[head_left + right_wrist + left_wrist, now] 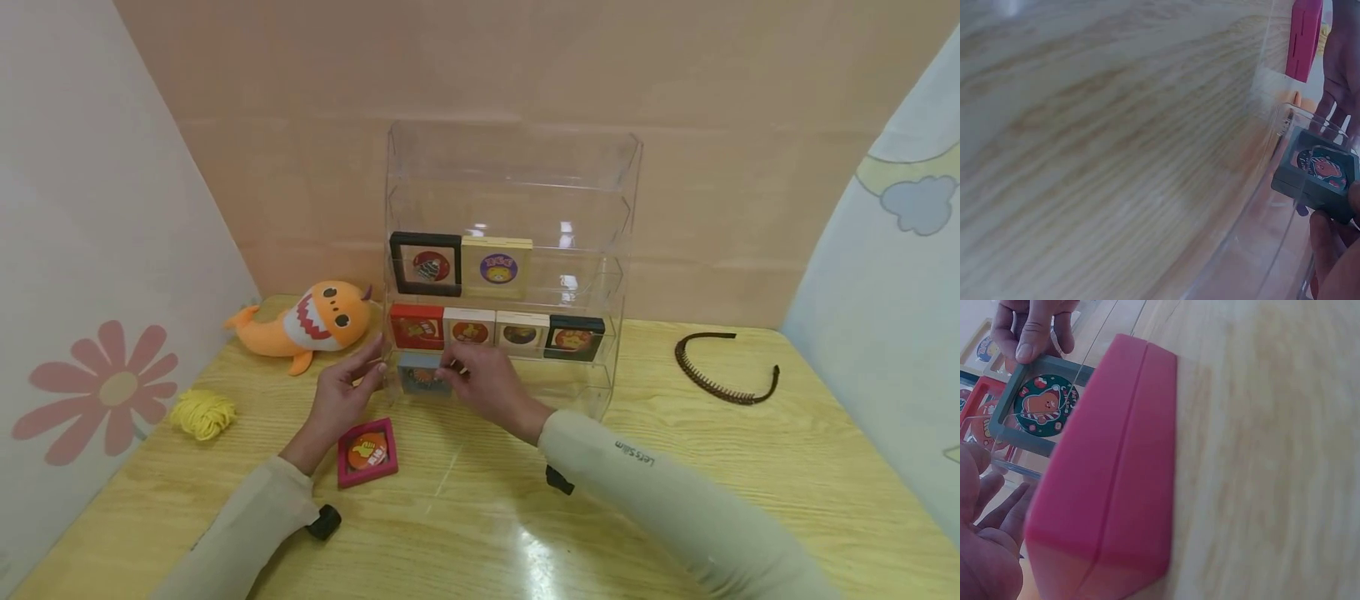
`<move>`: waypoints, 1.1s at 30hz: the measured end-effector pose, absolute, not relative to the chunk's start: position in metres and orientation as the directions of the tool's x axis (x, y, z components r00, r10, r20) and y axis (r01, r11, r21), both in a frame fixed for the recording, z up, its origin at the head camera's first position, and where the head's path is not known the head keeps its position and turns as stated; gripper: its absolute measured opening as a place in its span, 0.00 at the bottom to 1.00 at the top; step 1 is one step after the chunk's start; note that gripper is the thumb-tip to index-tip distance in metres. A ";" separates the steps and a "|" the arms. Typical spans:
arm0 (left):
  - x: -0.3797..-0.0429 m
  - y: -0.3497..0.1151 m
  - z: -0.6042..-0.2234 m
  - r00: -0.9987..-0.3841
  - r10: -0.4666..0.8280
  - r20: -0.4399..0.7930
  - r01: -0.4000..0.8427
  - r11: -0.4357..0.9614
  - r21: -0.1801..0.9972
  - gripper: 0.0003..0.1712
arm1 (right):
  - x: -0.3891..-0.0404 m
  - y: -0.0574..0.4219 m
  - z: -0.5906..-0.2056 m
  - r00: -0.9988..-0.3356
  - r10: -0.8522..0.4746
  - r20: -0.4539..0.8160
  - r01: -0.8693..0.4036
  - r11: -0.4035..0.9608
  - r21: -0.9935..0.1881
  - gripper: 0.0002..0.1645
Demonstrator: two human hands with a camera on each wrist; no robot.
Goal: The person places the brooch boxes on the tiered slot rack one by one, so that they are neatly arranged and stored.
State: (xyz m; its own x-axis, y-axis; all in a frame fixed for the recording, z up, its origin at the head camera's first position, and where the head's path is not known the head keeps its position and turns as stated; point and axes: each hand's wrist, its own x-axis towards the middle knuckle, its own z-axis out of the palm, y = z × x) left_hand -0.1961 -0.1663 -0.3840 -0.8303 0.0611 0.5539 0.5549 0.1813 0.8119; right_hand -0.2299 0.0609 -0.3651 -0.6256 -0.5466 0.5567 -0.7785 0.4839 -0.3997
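A clear tiered display rack (510, 212) stands at the back of the table. My right hand (487, 383) pinches the right side of a grey-green square frame (420, 377) at the rack's bottom tier. Its round badge (1046, 405) shows an orange cartoon figure on dark green. My left hand (347, 400) holds the rack's lower left edge, thumb in front and fingers along the side. A pink frame (367, 452) with a red-orange thumbs-up badge lies on the table near my left wrist; its side fills much of the left wrist view.
On the tier above sit red (417, 327), white (469, 328), cream (522, 333) and black (574, 337) frames. Higher are another black frame (426, 265) and a yellow one (497, 268). An orange shark plush (300, 325) and yellow yarn (203, 414) lie left, a brown headband (720, 387) right.
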 end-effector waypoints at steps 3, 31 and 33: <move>-0.196 -0.166 -0.384 -0.827 0.064 0.558 0.560 0.177 0.809 0.24 | -0.230 0.059 -0.368 -0.626 -0.546 0.557 -0.778 0.481 -0.404 0.05; -0.196 -0.166 -0.384 -0.837 0.069 0.542 0.546 0.159 0.823 0.24 | -0.231 0.052 -0.371 -0.646 -0.547 0.532 -0.761 0.510 -0.401 0.05; -0.196 -0.166 -0.384 -0.838 0.067 0.542 0.545 0.156 0.823 0.24 | -0.231 0.052 -0.372 -0.642 -0.548 0.536 -0.765 0.505 -0.399 0.05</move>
State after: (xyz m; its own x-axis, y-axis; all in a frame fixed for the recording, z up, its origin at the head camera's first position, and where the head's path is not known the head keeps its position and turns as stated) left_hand -0.1957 -0.1659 -0.3840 -0.8376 0.0665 0.5422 0.5454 0.1565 0.8234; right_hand -0.2312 0.0516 -0.3720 -0.6420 -0.5482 0.5360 -0.7649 0.5054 -0.3994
